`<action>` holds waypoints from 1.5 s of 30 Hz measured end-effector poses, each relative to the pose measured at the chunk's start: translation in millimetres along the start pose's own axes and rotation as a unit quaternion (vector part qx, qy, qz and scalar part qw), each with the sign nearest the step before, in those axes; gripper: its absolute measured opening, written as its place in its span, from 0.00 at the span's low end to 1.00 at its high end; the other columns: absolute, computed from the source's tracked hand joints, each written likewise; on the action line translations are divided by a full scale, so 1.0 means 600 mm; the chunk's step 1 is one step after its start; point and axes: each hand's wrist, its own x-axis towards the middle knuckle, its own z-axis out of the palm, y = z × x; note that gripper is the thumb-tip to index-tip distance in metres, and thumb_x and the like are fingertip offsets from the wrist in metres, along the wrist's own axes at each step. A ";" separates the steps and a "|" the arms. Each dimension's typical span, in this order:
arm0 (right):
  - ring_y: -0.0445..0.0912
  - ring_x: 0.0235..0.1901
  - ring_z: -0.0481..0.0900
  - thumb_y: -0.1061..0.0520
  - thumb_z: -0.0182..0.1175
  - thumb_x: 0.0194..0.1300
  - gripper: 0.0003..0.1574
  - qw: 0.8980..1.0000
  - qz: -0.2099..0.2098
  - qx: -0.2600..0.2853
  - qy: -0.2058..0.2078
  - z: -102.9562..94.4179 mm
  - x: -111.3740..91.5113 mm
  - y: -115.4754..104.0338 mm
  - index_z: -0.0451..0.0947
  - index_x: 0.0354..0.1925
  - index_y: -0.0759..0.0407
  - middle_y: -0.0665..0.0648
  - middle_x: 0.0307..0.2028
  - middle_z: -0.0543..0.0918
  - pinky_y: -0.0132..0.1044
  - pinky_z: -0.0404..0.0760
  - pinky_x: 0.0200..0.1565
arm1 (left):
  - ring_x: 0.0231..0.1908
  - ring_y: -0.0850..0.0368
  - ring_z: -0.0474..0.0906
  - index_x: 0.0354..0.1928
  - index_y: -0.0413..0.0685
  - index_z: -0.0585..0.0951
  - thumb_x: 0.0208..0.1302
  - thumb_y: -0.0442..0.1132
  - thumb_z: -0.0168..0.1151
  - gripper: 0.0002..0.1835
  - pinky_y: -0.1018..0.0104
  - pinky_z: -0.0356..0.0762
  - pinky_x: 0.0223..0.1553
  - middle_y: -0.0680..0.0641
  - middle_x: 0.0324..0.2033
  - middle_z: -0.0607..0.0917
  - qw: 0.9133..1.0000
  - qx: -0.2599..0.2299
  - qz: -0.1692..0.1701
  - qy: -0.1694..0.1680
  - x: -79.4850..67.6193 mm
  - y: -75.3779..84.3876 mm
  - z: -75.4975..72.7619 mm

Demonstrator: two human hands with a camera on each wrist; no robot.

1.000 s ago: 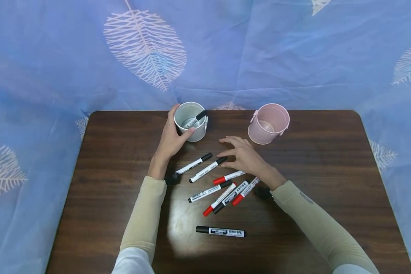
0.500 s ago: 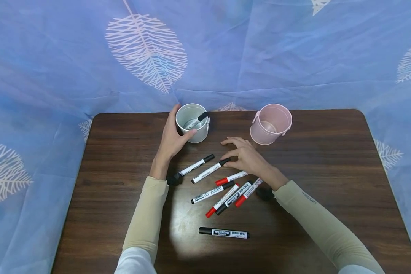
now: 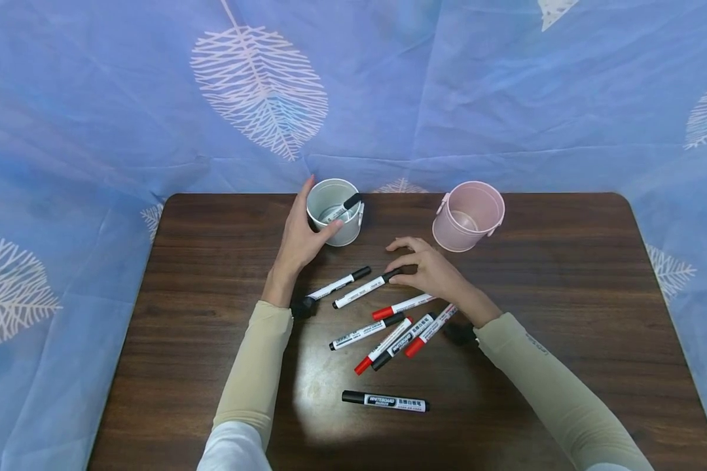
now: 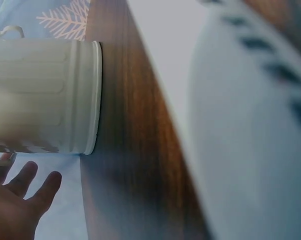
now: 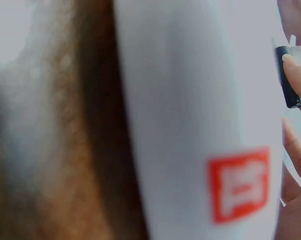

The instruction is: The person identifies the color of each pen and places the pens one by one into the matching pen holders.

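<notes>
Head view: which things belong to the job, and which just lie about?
Apparently in the job:
pale bucket, held by the left hand
leaning marker inside it
black-capped marker pinched by the right hand

Lying by, perhaps related:
pink bucket
red-capped markers
other black-capped markers

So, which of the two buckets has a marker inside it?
The pale grey-green bucket at the left hand: a black-and-white marker slants inside it, while the pink bucket shows none.

Pale metal-look bucket (image 3: 343, 234), plus the marker (image 3: 359, 292) I've got by its cap
Bucket's upright; marker's white with a black cap, slanted on my side of it.
</notes>
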 end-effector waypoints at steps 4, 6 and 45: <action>0.53 0.63 0.68 0.55 0.74 0.57 0.11 0.999 0.009 0.036 0.005 -0.004 -0.005 -0.001 0.90 0.41 0.50 0.54 0.59 0.76 0.54 0.67 0.62 | 0.68 0.55 0.63 0.77 0.58 0.59 0.56 0.56 0.72 0.49 0.50 0.63 0.65 0.49 0.72 0.65 1.000 0.006 0.007 0.002 0.001 -0.001 0.000; 0.53 0.62 0.69 0.56 0.73 0.58 0.11 0.998 0.013 0.057 0.010 -0.005 -0.006 -0.002 0.90 0.42 0.50 0.54 0.59 0.76 0.53 0.68 0.61 | 0.66 0.54 0.65 0.76 0.58 0.60 0.57 0.55 0.72 0.47 0.49 0.65 0.63 0.49 0.70 0.66 1.000 0.006 0.008 0.002 0.001 -0.001 0.000; 0.58 0.61 0.70 0.68 0.69 0.59 0.10 0.989 -0.014 0.121 0.087 -0.087 0.009 -0.104 0.87 0.42 0.65 0.67 0.56 0.77 0.40 0.67 0.59 | 0.63 0.54 0.69 0.75 0.61 0.60 0.57 0.51 0.73 0.46 0.53 0.67 0.62 0.49 0.68 0.69 0.999 -0.033 0.004 0.001 0.002 -0.004 0.004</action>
